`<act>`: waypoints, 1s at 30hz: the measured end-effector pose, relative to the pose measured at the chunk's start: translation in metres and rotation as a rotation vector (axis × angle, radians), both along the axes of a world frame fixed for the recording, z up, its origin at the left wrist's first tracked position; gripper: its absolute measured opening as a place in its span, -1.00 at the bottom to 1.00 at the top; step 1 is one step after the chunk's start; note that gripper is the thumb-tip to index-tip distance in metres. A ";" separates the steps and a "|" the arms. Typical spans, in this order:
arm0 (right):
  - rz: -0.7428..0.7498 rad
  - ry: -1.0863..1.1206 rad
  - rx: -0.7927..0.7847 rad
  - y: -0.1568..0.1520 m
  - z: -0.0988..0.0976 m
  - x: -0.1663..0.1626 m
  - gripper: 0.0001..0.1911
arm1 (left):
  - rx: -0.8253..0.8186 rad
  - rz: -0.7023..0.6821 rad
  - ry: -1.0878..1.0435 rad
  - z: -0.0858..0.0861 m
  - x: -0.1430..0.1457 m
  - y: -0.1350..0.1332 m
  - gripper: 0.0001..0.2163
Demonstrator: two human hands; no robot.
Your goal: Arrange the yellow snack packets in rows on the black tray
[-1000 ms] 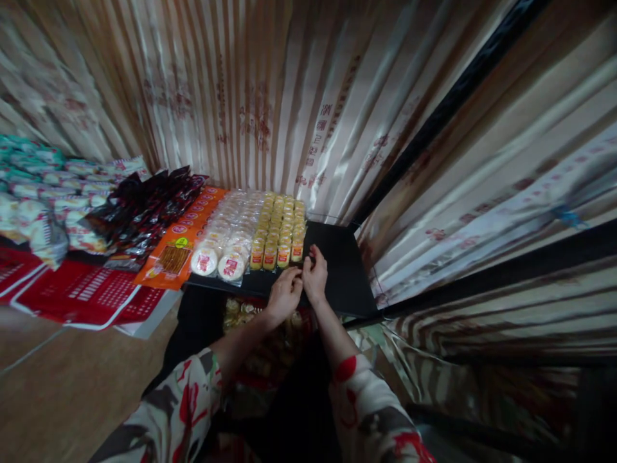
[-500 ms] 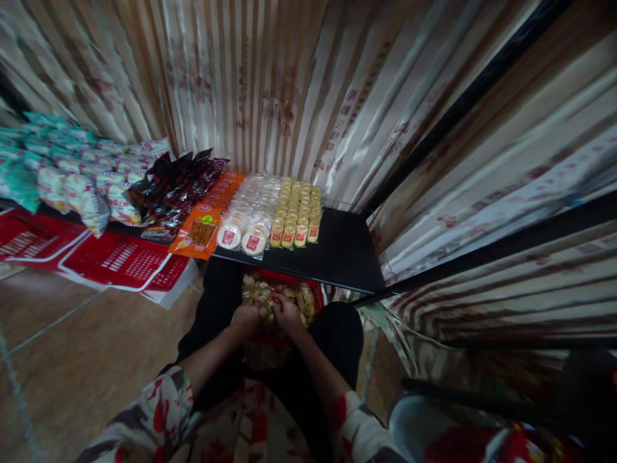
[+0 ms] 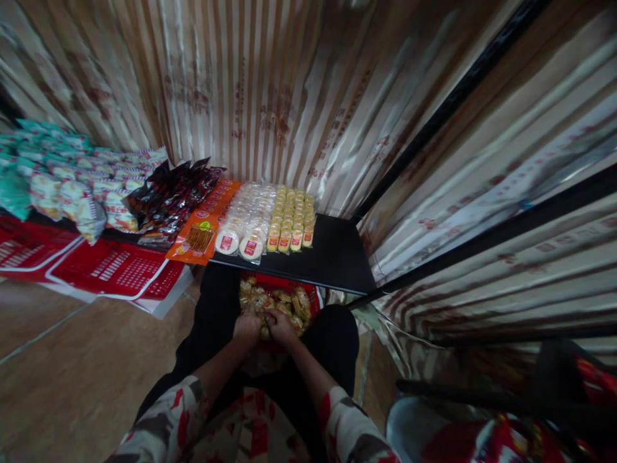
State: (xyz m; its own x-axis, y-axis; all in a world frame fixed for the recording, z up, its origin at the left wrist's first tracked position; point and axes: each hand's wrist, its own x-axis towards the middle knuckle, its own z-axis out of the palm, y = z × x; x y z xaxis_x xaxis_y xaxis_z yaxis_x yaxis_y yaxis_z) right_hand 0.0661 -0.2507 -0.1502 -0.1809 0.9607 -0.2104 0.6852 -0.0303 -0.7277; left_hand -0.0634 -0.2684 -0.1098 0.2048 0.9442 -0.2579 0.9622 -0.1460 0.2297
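Observation:
My left hand (image 3: 247, 326) and my right hand (image 3: 281, 325) are side by side in a red basket (image 3: 314, 295) on my lap, fingers curled down into a heap of small yellow wrapped snacks (image 3: 272, 302). What each hand grips is hidden among the packets. Just beyond the basket is a black shelf (image 3: 337, 257) with neat rows of small yellow packets (image 3: 292, 220) and, to their left, round white cakes in clear wrappers (image 3: 243, 225).
Left along the shelf lie orange snack bags (image 3: 203, 222), dark red packets (image 3: 173, 193) and green and white bags (image 3: 58, 180). Red boards (image 3: 116, 276) hang below. Striped sheeting (image 3: 270, 96) forms the wall behind. A black frame bar (image 3: 482, 241) crosses at right.
A second ago both hands were up at the front right corner of the yellow rows on the shelf. They have dropped back into the basket on my lap and stay there.

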 end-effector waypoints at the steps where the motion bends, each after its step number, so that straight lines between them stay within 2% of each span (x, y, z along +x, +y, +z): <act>1: -0.024 0.010 0.013 0.000 -0.001 0.000 -0.67 | 0.006 -0.006 -0.006 0.000 0.000 -0.001 -0.70; 5: -0.091 0.097 0.016 0.001 -0.009 0.000 -0.66 | -0.013 -0.034 -0.016 0.002 0.000 -0.002 -0.71; 11: -0.146 0.271 -0.104 0.000 -0.012 -0.002 -0.70 | -0.047 -0.058 -0.007 0.006 0.002 -0.004 -0.69; 15: -0.285 0.307 0.001 0.004 -0.004 0.003 -0.68 | -0.036 0.021 -0.119 0.004 0.001 -0.001 -0.68; 18: -0.430 0.312 0.042 0.009 0.005 0.008 -0.62 | -0.082 0.186 -0.293 0.006 -0.002 0.007 -0.62; 20: -0.481 0.398 -0.004 0.012 0.010 0.008 -0.60 | -0.117 0.325 -0.461 0.009 -0.003 0.014 -0.57; 24: -0.423 0.648 -0.238 0.012 0.020 0.002 -0.55 | -0.230 0.566 -0.998 0.019 0.001 0.028 -0.56; 26: -0.381 0.707 -0.319 0.010 0.024 0.002 -0.52 | -0.262 0.643 -1.217 0.023 0.006 0.033 -0.58; 28: -0.376 0.746 -0.317 0.010 0.028 0.004 -0.51 | -0.245 0.669 -1.297 0.026 0.010 0.036 -0.61; 30: -0.387 0.804 -0.285 0.010 0.032 0.007 -0.48 | -0.203 0.672 -1.260 0.027 0.014 0.039 -0.64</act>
